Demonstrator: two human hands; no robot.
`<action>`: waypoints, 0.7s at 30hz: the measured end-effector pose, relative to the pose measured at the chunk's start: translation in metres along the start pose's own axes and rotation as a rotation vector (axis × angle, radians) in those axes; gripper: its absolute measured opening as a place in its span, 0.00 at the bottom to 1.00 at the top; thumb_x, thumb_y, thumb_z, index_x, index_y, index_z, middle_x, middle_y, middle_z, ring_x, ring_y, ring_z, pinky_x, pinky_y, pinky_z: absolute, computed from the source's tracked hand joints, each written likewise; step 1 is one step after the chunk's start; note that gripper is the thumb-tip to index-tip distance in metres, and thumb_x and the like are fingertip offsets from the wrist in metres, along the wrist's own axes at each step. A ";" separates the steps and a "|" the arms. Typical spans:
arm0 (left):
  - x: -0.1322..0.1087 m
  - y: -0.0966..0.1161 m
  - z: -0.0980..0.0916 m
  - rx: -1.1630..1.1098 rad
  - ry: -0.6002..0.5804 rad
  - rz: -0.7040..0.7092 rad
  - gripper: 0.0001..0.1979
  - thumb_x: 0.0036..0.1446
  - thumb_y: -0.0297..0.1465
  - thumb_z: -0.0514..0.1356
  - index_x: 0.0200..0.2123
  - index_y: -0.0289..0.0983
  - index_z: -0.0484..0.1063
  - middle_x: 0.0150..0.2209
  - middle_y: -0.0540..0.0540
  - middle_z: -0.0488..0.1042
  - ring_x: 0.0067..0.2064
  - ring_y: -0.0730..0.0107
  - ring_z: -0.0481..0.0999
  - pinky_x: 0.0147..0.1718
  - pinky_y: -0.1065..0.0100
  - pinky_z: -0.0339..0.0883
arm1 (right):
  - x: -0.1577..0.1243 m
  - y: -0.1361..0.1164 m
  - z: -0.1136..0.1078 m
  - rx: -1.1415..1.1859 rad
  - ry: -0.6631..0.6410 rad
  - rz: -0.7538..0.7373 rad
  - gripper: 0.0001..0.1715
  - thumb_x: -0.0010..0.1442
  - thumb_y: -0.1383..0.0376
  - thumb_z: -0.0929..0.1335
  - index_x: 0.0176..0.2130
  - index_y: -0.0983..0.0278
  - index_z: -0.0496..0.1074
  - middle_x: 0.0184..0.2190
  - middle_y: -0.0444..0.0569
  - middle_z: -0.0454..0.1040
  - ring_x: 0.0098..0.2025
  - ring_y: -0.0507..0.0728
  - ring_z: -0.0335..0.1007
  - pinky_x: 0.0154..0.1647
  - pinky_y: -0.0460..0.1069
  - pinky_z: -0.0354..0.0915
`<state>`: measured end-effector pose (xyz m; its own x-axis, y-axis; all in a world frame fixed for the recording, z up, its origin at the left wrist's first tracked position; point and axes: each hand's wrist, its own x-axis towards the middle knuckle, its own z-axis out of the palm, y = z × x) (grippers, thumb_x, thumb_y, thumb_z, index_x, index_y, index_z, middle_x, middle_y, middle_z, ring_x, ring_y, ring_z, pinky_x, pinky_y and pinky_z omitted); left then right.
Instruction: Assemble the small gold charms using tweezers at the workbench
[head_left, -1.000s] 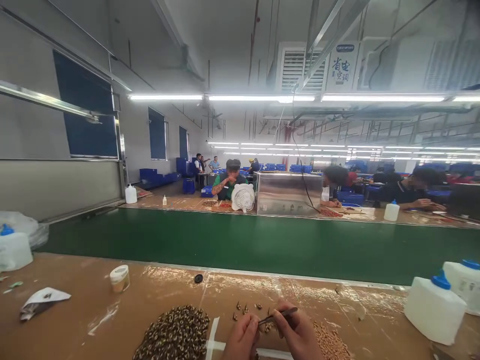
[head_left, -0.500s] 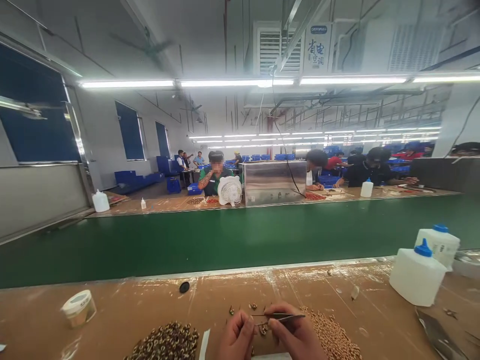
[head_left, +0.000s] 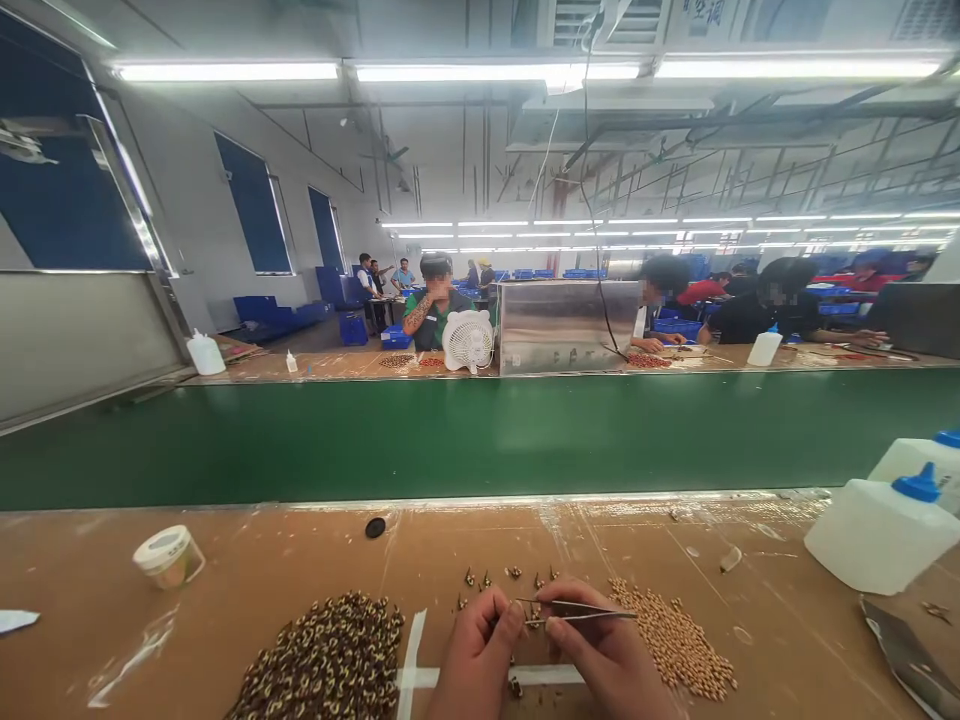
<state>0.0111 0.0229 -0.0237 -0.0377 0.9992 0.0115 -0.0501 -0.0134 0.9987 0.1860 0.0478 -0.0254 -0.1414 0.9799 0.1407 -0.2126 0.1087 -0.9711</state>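
Observation:
My right hand (head_left: 604,655) pinches metal tweezers (head_left: 577,612), their tips pointing left toward my left hand (head_left: 480,655). My left hand is closed in a pinch at the tweezer tips, on something too small to make out. Both hands hover over the brown worktop at the bottom middle. A heap of dark speckled small parts (head_left: 330,660) lies to the left of my hands. A heap of tan small parts (head_left: 675,640) lies to the right. A few loose small pieces (head_left: 510,575) are scattered just beyond my fingers.
A small white jar (head_left: 169,556) lies on its side at left, with a black cap (head_left: 375,526) nearby. Two white bottles with blue caps (head_left: 881,530) stand at right. A green conveyor belt (head_left: 480,435) runs across; other people sit at the far bench by a fan (head_left: 467,341) and a metal box (head_left: 566,325).
The view has tilted down, showing more of the worktop and both heaps. My hands stay together with the tweezers between them.

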 end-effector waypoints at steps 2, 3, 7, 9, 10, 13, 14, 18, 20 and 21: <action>0.001 -0.004 -0.001 -0.002 -0.006 -0.003 0.38 0.56 0.70 0.64 0.28 0.39 0.66 0.24 0.55 0.55 0.29 0.70 0.52 0.31 0.67 0.51 | -0.003 -0.001 0.001 0.003 -0.006 0.013 0.29 0.54 0.39 0.82 0.41 0.59 0.86 0.34 0.52 0.83 0.31 0.58 0.77 0.36 0.52 0.75; 0.001 -0.006 -0.002 -0.004 -0.017 -0.006 0.38 0.56 0.70 0.64 0.28 0.39 0.66 0.24 0.55 0.55 0.29 0.71 0.52 0.30 0.67 0.51 | -0.003 0.000 0.001 0.002 -0.010 0.012 0.29 0.56 0.39 0.81 0.42 0.59 0.86 0.34 0.52 0.83 0.32 0.59 0.78 0.37 0.53 0.76; 0.002 -0.010 -0.005 -0.041 -0.059 -0.076 0.38 0.56 0.71 0.63 0.29 0.39 0.67 0.22 0.57 0.53 0.25 0.74 0.49 0.25 0.69 0.46 | 0.000 0.005 -0.006 -0.032 -0.072 -0.052 0.28 0.63 0.39 0.77 0.43 0.60 0.86 0.29 0.52 0.83 0.31 0.60 0.82 0.38 0.53 0.79; -0.001 -0.007 -0.003 -0.106 -0.069 -0.142 0.39 0.53 0.72 0.64 0.29 0.40 0.67 0.20 0.59 0.51 0.22 0.76 0.46 0.22 0.71 0.43 | -0.001 0.002 -0.011 -0.047 -0.095 -0.105 0.28 0.65 0.40 0.76 0.42 0.61 0.86 0.26 0.51 0.82 0.29 0.60 0.82 0.34 0.52 0.79; -0.004 -0.003 0.000 -0.158 -0.075 -0.172 0.39 0.51 0.73 0.65 0.28 0.40 0.66 0.19 0.60 0.49 0.21 0.77 0.45 0.21 0.72 0.41 | -0.002 -0.001 -0.013 -0.051 -0.095 -0.119 0.27 0.66 0.40 0.75 0.42 0.61 0.85 0.27 0.52 0.83 0.28 0.59 0.83 0.33 0.52 0.80; -0.009 0.008 0.007 -0.348 -0.114 -0.264 0.39 0.47 0.68 0.72 0.26 0.40 0.63 0.18 0.62 0.47 0.20 0.80 0.43 0.19 0.74 0.39 | -0.005 -0.014 -0.015 -0.041 -0.111 -0.151 0.22 0.69 0.45 0.75 0.40 0.62 0.84 0.28 0.51 0.84 0.29 0.58 0.84 0.35 0.52 0.82; -0.010 0.012 0.009 -0.407 -0.109 -0.270 0.38 0.48 0.65 0.74 0.26 0.40 0.63 0.19 0.61 0.49 0.21 0.81 0.44 0.19 0.76 0.40 | -0.005 -0.017 -0.015 -0.026 -0.113 -0.182 0.21 0.70 0.47 0.75 0.40 0.61 0.84 0.28 0.50 0.84 0.28 0.57 0.83 0.35 0.51 0.82; -0.008 0.021 0.013 -0.521 -0.157 -0.292 0.36 0.52 0.59 0.76 0.25 0.38 0.61 0.21 0.60 0.51 0.21 0.82 0.42 0.17 0.79 0.41 | -0.003 -0.022 -0.013 -0.020 -0.135 -0.249 0.16 0.71 0.52 0.75 0.41 0.62 0.84 0.28 0.48 0.84 0.28 0.54 0.82 0.34 0.49 0.81; -0.008 0.024 0.014 -0.532 -0.184 -0.300 0.36 0.54 0.58 0.76 0.25 0.38 0.60 0.21 0.61 0.50 0.21 0.82 0.42 0.17 0.80 0.42 | -0.004 -0.021 -0.013 -0.033 -0.147 -0.268 0.15 0.72 0.53 0.75 0.41 0.62 0.84 0.29 0.47 0.84 0.28 0.53 0.82 0.34 0.49 0.81; -0.008 0.025 0.014 -0.530 -0.195 -0.304 0.35 0.54 0.57 0.76 0.25 0.38 0.60 0.20 0.61 0.50 0.21 0.82 0.42 0.16 0.80 0.42 | -0.004 -0.020 -0.013 -0.034 -0.152 -0.275 0.14 0.72 0.54 0.75 0.41 0.61 0.84 0.29 0.47 0.84 0.28 0.53 0.83 0.34 0.49 0.81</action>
<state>0.0242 0.0148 0.0018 0.2358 0.9489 -0.2096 -0.5181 0.3052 0.7990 0.2039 0.0441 -0.0088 -0.2267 0.8768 0.4240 -0.2310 0.3745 -0.8980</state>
